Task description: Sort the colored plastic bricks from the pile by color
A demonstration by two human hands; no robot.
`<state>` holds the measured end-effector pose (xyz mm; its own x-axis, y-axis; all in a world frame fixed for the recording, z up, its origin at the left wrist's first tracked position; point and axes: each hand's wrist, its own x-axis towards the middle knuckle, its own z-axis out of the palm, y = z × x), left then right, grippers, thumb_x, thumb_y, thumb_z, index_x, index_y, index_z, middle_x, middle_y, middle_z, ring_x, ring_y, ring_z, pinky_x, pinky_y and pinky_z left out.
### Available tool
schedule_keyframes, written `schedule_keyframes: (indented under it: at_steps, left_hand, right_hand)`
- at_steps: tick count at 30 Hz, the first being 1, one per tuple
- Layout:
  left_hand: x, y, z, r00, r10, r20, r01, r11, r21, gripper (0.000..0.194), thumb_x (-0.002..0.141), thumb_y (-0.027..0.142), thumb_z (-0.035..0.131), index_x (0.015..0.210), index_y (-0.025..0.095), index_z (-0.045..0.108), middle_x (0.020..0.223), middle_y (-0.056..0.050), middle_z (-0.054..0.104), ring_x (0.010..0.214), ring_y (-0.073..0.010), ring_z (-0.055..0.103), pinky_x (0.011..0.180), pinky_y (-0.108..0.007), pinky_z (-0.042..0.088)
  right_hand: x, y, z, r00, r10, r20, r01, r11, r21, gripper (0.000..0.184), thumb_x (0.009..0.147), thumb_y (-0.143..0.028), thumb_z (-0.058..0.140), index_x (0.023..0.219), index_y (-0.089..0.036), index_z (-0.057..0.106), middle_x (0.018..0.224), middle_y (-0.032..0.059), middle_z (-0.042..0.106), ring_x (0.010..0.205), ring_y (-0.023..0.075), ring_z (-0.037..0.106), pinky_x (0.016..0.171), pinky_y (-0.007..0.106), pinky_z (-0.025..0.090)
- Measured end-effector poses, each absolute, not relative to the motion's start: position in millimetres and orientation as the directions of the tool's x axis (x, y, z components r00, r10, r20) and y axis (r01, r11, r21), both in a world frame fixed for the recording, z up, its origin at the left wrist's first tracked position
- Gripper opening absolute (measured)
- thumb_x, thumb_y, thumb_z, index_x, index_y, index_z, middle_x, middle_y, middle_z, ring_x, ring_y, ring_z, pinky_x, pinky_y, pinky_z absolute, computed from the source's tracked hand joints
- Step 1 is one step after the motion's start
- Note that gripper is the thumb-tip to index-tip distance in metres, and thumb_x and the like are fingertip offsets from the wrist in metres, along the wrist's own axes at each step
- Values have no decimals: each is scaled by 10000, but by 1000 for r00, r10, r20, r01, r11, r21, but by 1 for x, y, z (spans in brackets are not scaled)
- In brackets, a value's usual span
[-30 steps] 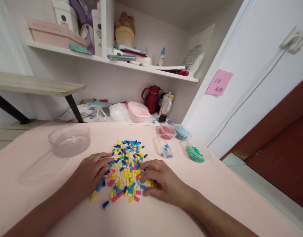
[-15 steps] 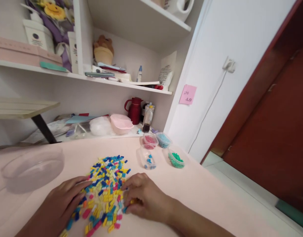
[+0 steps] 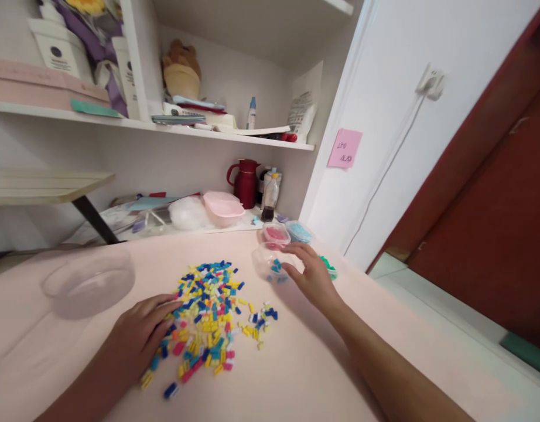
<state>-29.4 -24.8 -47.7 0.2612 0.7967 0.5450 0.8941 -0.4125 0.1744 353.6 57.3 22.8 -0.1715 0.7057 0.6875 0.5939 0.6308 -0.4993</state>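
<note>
A pile of small toy bricks (image 3: 208,316) in yellow, blue, pink and white lies on the pink tabletop (image 3: 296,375). My left hand (image 3: 140,331) rests against the pile's left edge, fingers stretched out and holding nothing. My right hand (image 3: 311,278) hovers at the right side of a small clear tub (image 3: 263,264), thumb and fingers apart, nothing seen between them. Several blue bricks (image 3: 276,266) are in that tub. Behind my right hand, a tub of green bricks (image 3: 328,266) is partly hidden. A smaller scatter of bricks (image 3: 259,322) lies right of the pile.
Tubs of red bricks (image 3: 276,234) and light blue bricks (image 3: 299,231) stand at the table's back right. A large clear round bowl (image 3: 94,287) is at the left. Behind are a pink container (image 3: 224,208), a red jug (image 3: 246,184) and a bottle (image 3: 270,199).
My right hand has left the pile's right edge and moved right and away from me to the clear tub. Some bricks now lie spread right of the pile. My left hand stays beside the pile.
</note>
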Motion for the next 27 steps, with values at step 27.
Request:
schedule_keyframes:
  at_steps: [27]
  left_hand:
    - [-10, -38, -22, 230, 878, 419, 912, -345, 223, 341, 918, 299, 432, 1139, 290, 692, 1219, -45, 690, 1104, -219, 633, 925, -398, 514]
  right_hand:
    - [295, 1, 2, -762, 502, 409, 320, 841, -436, 292, 881, -96, 540, 1051, -276, 696, 1257, 78, 564, 1180, 225, 526, 988, 400, 429]
